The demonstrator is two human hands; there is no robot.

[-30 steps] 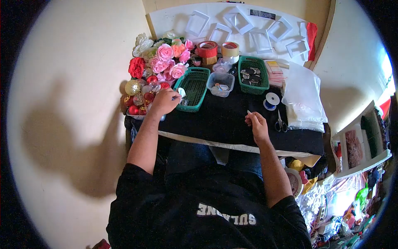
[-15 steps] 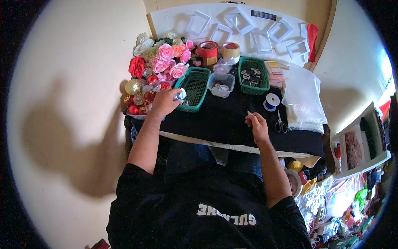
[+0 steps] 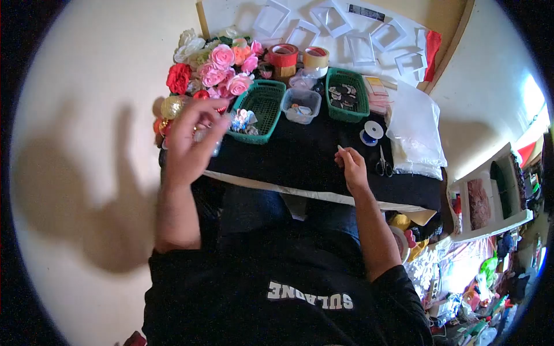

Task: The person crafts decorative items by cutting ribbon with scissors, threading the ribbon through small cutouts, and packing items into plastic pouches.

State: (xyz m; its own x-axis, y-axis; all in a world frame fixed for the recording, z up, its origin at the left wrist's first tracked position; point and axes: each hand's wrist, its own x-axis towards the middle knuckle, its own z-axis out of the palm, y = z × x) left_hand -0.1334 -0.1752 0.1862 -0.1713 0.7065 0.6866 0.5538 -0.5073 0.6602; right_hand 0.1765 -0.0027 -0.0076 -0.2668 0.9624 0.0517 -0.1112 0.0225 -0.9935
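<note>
My left hand (image 3: 193,135) is raised, blurred, in front of the baubles (image 3: 172,107) at the table's left, its fingers apart and nothing seen between them. Just right of it, small shiny blue-and-white pieces (image 3: 243,120) lie in the left end of a green basket (image 3: 266,109). Over the black cloth (image 3: 288,161), my right hand (image 3: 351,164) pinches a small white piece (image 3: 340,148). Scissors (image 3: 383,165) and a spool (image 3: 373,131) lie close to the right of that hand.
Pink flowers (image 3: 222,66) fill the back left. Behind the clear tub (image 3: 301,106) are tape rolls (image 3: 283,56). A second green basket (image 3: 347,95) holds dark pieces, with plastic bags (image 3: 414,130) at its right. White frames (image 3: 329,18) lie along the back.
My left hand has let go of the shiny blue-and-white item, which now lies in the basket, and has lifted away, opening. The head view has shifted slightly; my right hand keeps its pinch.
</note>
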